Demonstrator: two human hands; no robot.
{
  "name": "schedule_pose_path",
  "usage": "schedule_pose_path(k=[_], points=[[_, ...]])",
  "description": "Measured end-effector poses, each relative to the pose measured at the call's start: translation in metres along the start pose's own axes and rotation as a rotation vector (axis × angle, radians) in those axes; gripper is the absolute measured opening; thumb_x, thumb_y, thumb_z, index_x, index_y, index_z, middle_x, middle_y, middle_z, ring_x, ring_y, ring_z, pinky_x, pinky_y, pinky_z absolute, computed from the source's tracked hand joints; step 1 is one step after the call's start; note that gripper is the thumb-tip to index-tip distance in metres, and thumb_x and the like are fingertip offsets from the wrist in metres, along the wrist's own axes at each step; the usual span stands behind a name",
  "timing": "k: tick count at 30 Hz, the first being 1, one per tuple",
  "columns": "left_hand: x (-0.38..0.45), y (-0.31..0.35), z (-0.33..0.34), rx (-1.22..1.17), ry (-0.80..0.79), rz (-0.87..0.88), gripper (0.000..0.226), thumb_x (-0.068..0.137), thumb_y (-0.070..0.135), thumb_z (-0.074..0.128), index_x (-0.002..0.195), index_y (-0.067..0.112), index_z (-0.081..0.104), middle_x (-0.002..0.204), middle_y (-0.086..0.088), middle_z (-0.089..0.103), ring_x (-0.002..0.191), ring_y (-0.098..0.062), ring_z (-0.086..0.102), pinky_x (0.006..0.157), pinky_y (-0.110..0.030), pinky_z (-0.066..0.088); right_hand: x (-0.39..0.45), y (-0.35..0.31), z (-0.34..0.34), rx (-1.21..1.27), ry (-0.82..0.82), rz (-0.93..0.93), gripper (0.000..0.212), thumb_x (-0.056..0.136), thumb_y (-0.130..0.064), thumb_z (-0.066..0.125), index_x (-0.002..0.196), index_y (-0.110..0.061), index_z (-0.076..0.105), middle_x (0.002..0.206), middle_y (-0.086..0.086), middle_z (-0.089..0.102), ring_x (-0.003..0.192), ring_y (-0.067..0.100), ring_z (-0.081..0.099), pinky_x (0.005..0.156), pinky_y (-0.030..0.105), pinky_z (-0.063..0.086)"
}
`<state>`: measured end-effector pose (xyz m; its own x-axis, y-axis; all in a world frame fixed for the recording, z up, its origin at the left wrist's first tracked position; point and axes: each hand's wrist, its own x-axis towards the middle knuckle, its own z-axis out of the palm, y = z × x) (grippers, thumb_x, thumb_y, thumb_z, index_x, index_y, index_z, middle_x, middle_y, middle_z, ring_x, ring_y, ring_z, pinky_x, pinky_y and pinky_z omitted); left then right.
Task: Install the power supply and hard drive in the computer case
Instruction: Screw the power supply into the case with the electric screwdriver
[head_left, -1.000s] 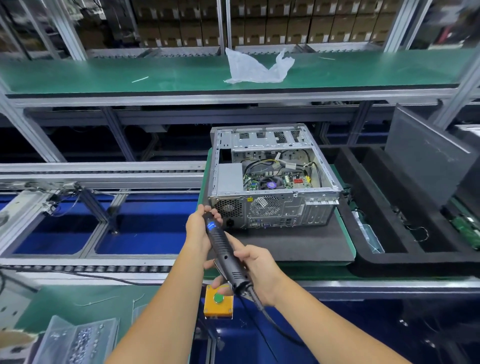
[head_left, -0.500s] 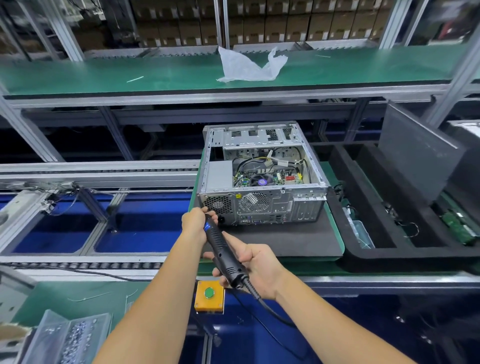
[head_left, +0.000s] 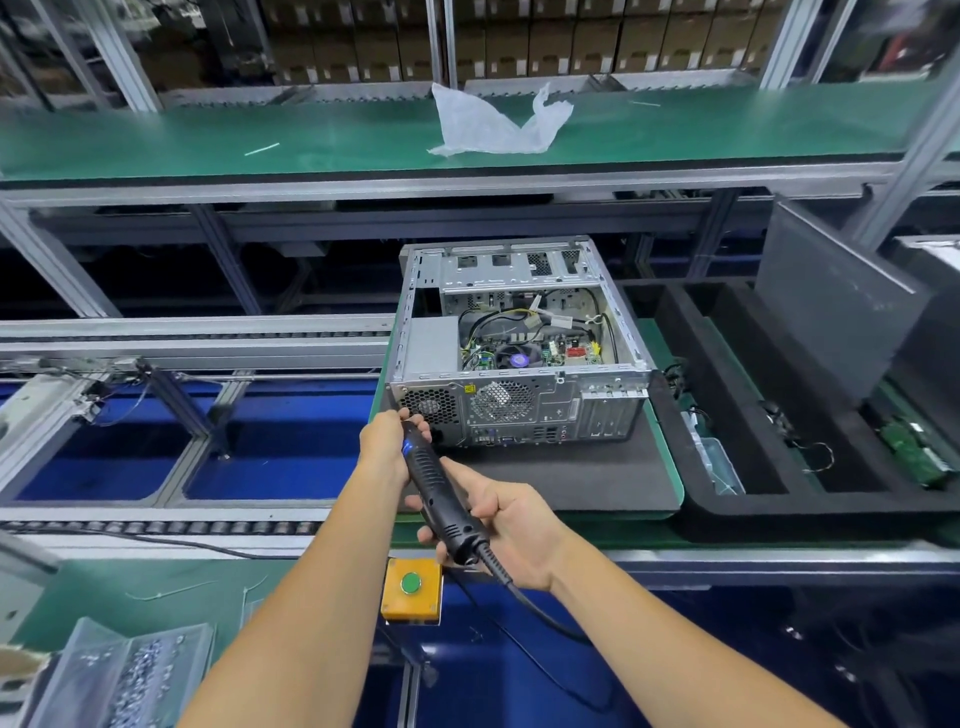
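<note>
Both hands, left hand (head_left: 387, 441) near the tip and right hand (head_left: 511, 525) gripping the handle, are holding the electric screwdriver (head_left: 439, 493) against the computer case (head_left: 519, 364) rear, probably fastening the seated power supply (head_left: 431, 345); hard drive unseen.

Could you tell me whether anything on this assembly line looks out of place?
Only a crumpled white plastic bag lying loose on the green upper shelf, plus a stray white strip left of it.

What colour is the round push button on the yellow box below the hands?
Green: the button sits in the yellow box, clearest in the head view.
</note>
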<state>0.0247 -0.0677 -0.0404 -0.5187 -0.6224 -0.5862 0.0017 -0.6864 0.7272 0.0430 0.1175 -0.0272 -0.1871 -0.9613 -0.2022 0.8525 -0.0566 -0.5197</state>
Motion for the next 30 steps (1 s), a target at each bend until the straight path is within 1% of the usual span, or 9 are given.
schedule_pose_path(k=[2, 4, 6, 9, 14, 18, 22, 24, 30], points=[[0.0, -0.001, 0.0, 0.014, -0.003, 0.003, 0.02, 0.093, 0.003, 0.034, 0.077, 0.008, 0.044, 0.063, -0.009, 0.047, 0.038, -0.014, 0.045, 0.039, -0.019, 0.04, 0.0, -0.001, -0.002, -0.038, 0.027, 0.027, 0.08, 0.067, 0.001, 0.041, 0.143, -0.02, 0.049, 0.13, 0.027, 0.052, 0.088, 0.038, 0.06, 0.069, 0.041, 0.055], [-0.002, -0.002, 0.002, 0.039, -0.003, 0.006, 0.018, 0.093, 0.004, 0.035, 0.077, 0.008, 0.044, 0.063, -0.009, 0.048, 0.039, -0.015, 0.045, 0.04, -0.02, 0.04, 0.002, -0.003, -0.003, -0.18, 0.103, 0.057, 0.068, 0.075, -0.004, 0.043, 0.142, -0.021, 0.044, 0.126, 0.026, 0.049, 0.083, 0.039, 0.063, 0.064, 0.04, 0.055], [-0.005, -0.003, 0.003, 0.071, 0.013, 0.031, 0.017, 0.093, 0.005, 0.038, 0.077, 0.007, 0.045, 0.062, -0.011, 0.051, 0.042, -0.018, 0.045, 0.043, -0.023, 0.041, 0.008, -0.004, 0.003, -0.464, 0.239, 0.094, 0.049, 0.087, -0.022, 0.057, 0.133, -0.02, 0.039, 0.114, 0.021, 0.052, 0.071, 0.032, 0.065, 0.056, 0.036, 0.055], [-0.008, -0.006, 0.001, 0.064, 0.015, 0.055, 0.019, 0.095, 0.009, 0.042, 0.077, 0.005, 0.049, 0.062, -0.012, 0.054, 0.048, -0.021, 0.047, 0.048, -0.027, 0.042, 0.018, 0.002, 0.009, -0.828, 0.422, 0.142, 0.057, 0.082, -0.032, 0.075, 0.118, -0.02, 0.033, 0.101, 0.014, 0.055, 0.062, 0.024, 0.063, 0.052, 0.034, 0.056], [-0.012, -0.002, 0.003, 0.011, -0.06, 0.022, 0.024, 0.099, 0.011, 0.047, 0.078, 0.0, 0.053, 0.061, -0.009, 0.05, 0.052, -0.019, 0.046, 0.048, -0.026, 0.044, 0.035, 0.018, 0.012, -1.166, 0.623, 0.067, 0.046, 0.079, -0.024, 0.072, 0.11, -0.014, 0.04, 0.095, 0.006, 0.056, 0.069, 0.017, 0.06, 0.068, 0.037, 0.058], [-0.014, 0.005, 0.004, -0.049, -0.191, -0.029, 0.017, 0.098, 0.007, 0.044, 0.087, -0.002, 0.054, 0.062, -0.007, 0.051, 0.054, -0.017, 0.047, 0.049, -0.024, 0.045, 0.041, 0.023, 0.013, -0.936, 0.638, 0.031, 0.045, 0.071, -0.016, 0.073, 0.104, -0.016, 0.042, 0.093, 0.011, 0.055, 0.056, 0.021, 0.059, 0.056, 0.035, 0.055], [-0.014, 0.011, 0.003, -0.207, -0.344, -0.1, 0.018, 0.093, 0.006, 0.034, 0.086, 0.002, 0.051, 0.059, -0.003, 0.045, 0.053, -0.015, 0.043, 0.049, -0.023, 0.043, 0.041, 0.024, 0.011, -0.721, 0.553, -0.018, 0.038, 0.068, -0.008, 0.068, 0.096, -0.015, 0.043, 0.07, 0.009, 0.055, 0.043, 0.021, 0.054, 0.048, 0.032, 0.05], [-0.014, 0.011, 0.004, -0.224, -0.342, -0.086, 0.019, 0.091, 0.005, 0.032, 0.087, 0.004, 0.05, 0.06, -0.004, 0.044, 0.055, -0.016, 0.042, 0.052, -0.023, 0.041, 0.042, 0.024, 0.011, -0.672, 0.527, -0.036, 0.035, 0.069, -0.006, 0.066, 0.094, -0.014, 0.043, 0.061, 0.007, 0.054, 0.042, 0.022, 0.053, 0.044, 0.029, 0.048], [-0.013, 0.013, 0.001, -0.195, -0.248, -0.022, 0.018, 0.09, 0.001, 0.036, 0.09, -0.001, 0.054, 0.07, -0.01, 0.051, 0.06, -0.021, 0.051, 0.059, -0.028, 0.046, 0.044, 0.02, 0.012, -0.662, 0.484, -0.024, 0.038, 0.072, -0.006, 0.066, 0.102, -0.011, 0.044, 0.072, 0.012, 0.051, 0.045, 0.023, 0.054, 0.045, 0.029, 0.049]])
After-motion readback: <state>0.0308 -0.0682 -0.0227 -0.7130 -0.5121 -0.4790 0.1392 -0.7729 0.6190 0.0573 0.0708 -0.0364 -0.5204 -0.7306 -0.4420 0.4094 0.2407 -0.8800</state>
